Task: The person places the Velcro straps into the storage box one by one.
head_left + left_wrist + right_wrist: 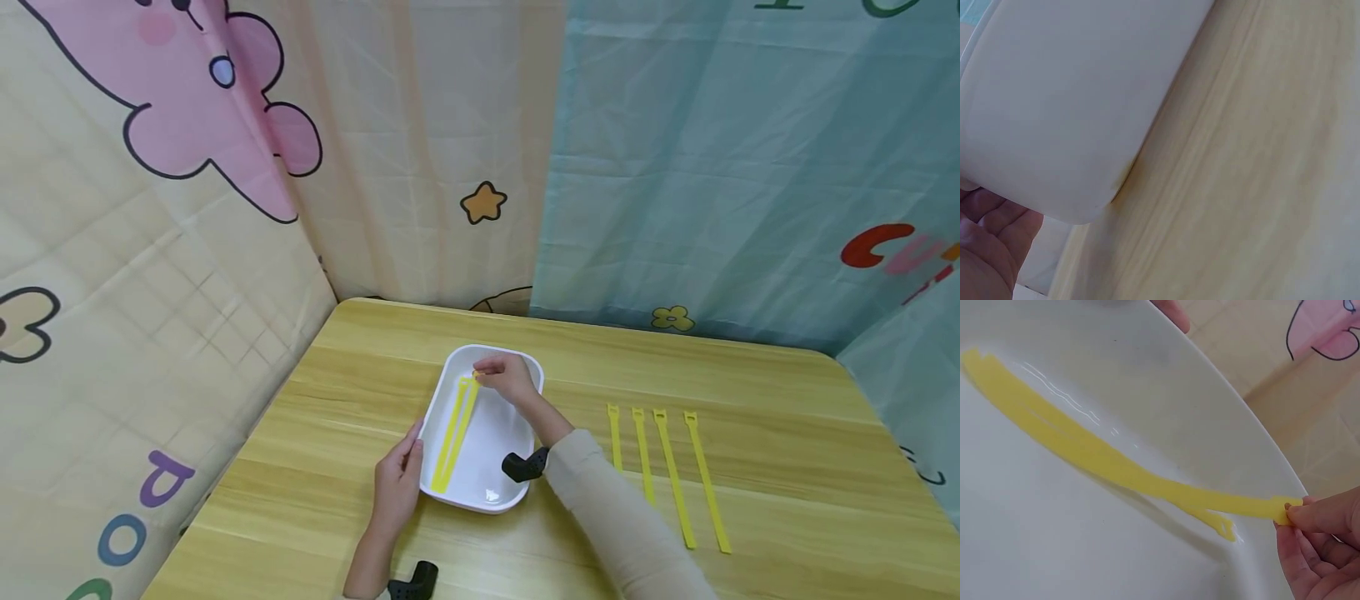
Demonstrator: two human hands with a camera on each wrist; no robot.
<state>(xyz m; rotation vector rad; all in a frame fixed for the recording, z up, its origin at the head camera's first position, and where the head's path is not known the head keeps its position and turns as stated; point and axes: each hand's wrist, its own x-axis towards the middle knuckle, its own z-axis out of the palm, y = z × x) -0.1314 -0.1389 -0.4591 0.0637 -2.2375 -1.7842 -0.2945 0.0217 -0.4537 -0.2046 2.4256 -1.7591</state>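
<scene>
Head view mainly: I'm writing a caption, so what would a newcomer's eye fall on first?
Probably the white tray on the wooden table, where the right hand pinches one of two yellow strips inside and the left hand holds its left side. Next come four more yellow strips lined up on the table to the tray's right. The large pink cartoon figure at upper left also stands out.
</scene>
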